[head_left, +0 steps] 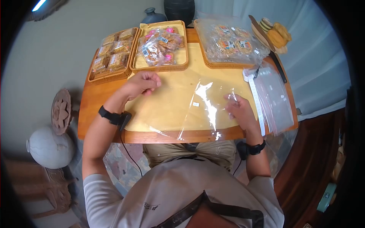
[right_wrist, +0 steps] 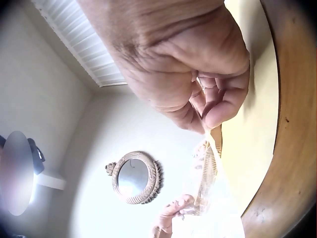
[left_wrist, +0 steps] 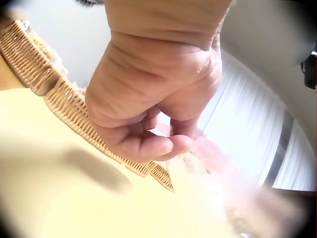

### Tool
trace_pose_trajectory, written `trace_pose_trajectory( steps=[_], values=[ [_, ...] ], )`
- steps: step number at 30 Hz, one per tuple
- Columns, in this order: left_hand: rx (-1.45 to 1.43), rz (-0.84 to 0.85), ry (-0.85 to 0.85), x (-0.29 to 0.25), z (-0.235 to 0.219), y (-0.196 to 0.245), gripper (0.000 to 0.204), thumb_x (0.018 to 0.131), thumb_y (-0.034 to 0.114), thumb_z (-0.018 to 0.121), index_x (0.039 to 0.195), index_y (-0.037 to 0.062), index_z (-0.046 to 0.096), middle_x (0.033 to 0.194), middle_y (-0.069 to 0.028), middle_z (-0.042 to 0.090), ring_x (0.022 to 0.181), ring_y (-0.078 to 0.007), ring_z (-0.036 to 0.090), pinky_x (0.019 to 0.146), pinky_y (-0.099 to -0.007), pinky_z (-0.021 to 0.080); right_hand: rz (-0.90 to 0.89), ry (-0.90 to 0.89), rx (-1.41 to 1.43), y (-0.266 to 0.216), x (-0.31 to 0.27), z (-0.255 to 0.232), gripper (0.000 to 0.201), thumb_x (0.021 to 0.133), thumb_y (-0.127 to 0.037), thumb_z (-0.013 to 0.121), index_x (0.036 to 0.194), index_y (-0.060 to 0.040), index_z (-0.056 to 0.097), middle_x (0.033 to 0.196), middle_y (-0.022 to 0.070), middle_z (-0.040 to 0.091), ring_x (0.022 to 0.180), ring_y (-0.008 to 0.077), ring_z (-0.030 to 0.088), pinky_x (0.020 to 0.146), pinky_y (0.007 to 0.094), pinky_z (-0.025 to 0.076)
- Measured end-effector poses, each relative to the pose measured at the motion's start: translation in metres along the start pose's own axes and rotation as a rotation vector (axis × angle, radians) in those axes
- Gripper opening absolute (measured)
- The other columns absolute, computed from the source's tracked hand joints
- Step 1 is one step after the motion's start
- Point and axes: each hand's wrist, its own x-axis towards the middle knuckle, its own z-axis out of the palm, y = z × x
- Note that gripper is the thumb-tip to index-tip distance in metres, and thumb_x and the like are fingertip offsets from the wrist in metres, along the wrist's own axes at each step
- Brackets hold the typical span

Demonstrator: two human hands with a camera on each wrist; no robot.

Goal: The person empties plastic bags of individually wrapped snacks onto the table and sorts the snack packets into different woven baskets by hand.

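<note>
A large clear plastic bag (head_left: 208, 108) with a small white label hangs over the near middle of the yellow cloth (head_left: 167, 102). My right hand (head_left: 241, 110) grips its right side. In the right wrist view, the right thumb and fingertips pinch the edge of the clear plastic (right_wrist: 214, 141). To the left of the bag, my left hand (head_left: 143, 84) is raised over the cloth near the middle basket. Its fingers are curled with the thumb against them, and nothing shows in its grasp. The left wrist view shows the same curled left hand (left_wrist: 148, 109) from close by.
Wicker baskets of packaged snacks stand along the back: a left one (head_left: 110, 78), a middle one (head_left: 159, 68) and a right one (head_left: 224, 65). Flat clear bags (head_left: 279, 102) lie at the table's right edge. A decorated hat (head_left: 279, 36) stands at the back right.
</note>
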Motion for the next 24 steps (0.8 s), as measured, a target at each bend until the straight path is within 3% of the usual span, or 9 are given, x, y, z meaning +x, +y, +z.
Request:
trace_pose_trajectory(
  steps=[5,7,10,14,16,17,18,20,24],
  values=[
    [-0.178,0.094,-0.039,-0.023,0.033,0.054,0.028,0.094,0.019,0.072,0.118,0.0101,0.062,0.079,0.0039,0.060,0.060,-0.0038,0.055,0.061,-0.0215,0.052,0.046,0.041,-0.011,0.004,0.008,0.009,0.031,0.094,-0.007,0.067,0.124,0.0009,0.063,0.079,-0.0023,0.060,0.065,0.0052,0.053,0.057,0.0211,0.044],
    [-0.273,0.223,-0.160,-0.019,0.061,0.065,0.029,0.096,0.021,0.069,0.121,0.0097,0.061,0.084,0.0027,0.062,0.069,-0.0063,0.060,0.072,-0.0244,0.055,0.016,-0.030,0.041,0.015,0.015,0.008,0.030,0.096,-0.010,0.065,0.124,-0.0004,0.064,0.083,-0.0016,0.061,0.069,0.0058,0.055,0.059,0.0215,0.048],
    [-0.337,0.229,-0.192,-0.018,0.116,0.075,0.028,0.099,0.023,0.065,0.122,0.0075,0.061,0.089,0.0012,0.063,0.077,-0.0088,0.062,0.079,-0.0274,0.055,0.027,-0.033,0.104,0.017,0.016,0.014,0.028,0.098,-0.013,0.063,0.123,-0.0014,0.065,0.092,0.0005,0.066,0.078,0.0071,0.060,0.062,0.0225,0.051],
    [-0.087,0.241,-0.417,0.000,0.111,0.063,0.027,0.101,0.025,0.064,0.119,0.0056,0.063,0.091,-0.0005,0.065,0.079,-0.0111,0.061,0.076,-0.0269,0.053,0.040,-0.021,0.149,0.020,0.016,0.018,0.031,0.101,-0.017,0.059,0.127,-0.0016,0.063,0.105,0.0045,0.068,0.090,0.0129,0.066,0.069,0.0276,0.056],
    [0.238,0.422,-0.146,0.022,0.090,0.043,0.030,0.100,0.029,0.066,0.114,0.0035,0.064,0.089,-0.0021,0.068,0.078,-0.0112,0.061,0.071,-0.0280,0.051,0.073,0.052,0.298,0.023,0.015,0.021,0.034,0.101,-0.019,0.054,0.130,-0.0011,0.060,0.105,0.0090,0.069,0.096,0.0192,0.068,0.077,0.0315,0.057],
    [0.512,0.348,0.078,0.022,0.084,0.040,0.040,0.096,0.038,0.070,0.111,0.0014,0.064,0.086,-0.0062,0.069,0.077,-0.0133,0.062,0.068,-0.0300,0.050,0.071,0.055,0.304,0.022,0.015,0.021,0.034,0.101,-0.019,0.054,0.130,-0.0011,0.060,0.105,0.0090,0.069,0.096,0.0192,0.068,0.077,0.0315,0.057],
    [0.518,0.350,0.078,0.023,0.083,0.036,0.040,0.096,0.038,0.070,0.111,0.0014,0.064,0.086,-0.0062,0.069,0.077,-0.0133,0.062,0.068,-0.0300,0.050,0.123,0.047,0.495,0.018,0.016,0.020,0.034,0.102,-0.020,0.054,0.130,-0.0013,0.059,0.107,0.0112,0.069,0.099,0.0221,0.068,0.079,0.0357,0.057],
    [0.702,0.206,0.118,0.021,0.084,0.026,0.061,0.090,0.051,0.073,0.118,-0.0025,0.064,0.093,-0.0200,0.071,0.086,-0.0299,0.070,0.076,-0.0381,0.054,0.174,0.033,0.687,0.011,0.016,0.020,0.034,0.103,-0.020,0.053,0.131,-0.0015,0.058,0.110,0.0135,0.068,0.102,0.0250,0.068,0.080,0.0399,0.058],
    [0.713,0.207,0.104,0.030,0.094,0.009,0.071,0.087,0.055,0.073,0.121,-0.0055,0.062,0.099,-0.0215,0.071,0.090,-0.0325,0.070,0.081,-0.0403,0.054,0.113,0.051,0.704,0.020,0.020,0.026,0.031,0.102,-0.013,0.057,0.130,-0.0012,0.058,0.111,0.0146,0.068,0.101,0.0267,0.069,0.082,0.0390,0.058]
  ],
)
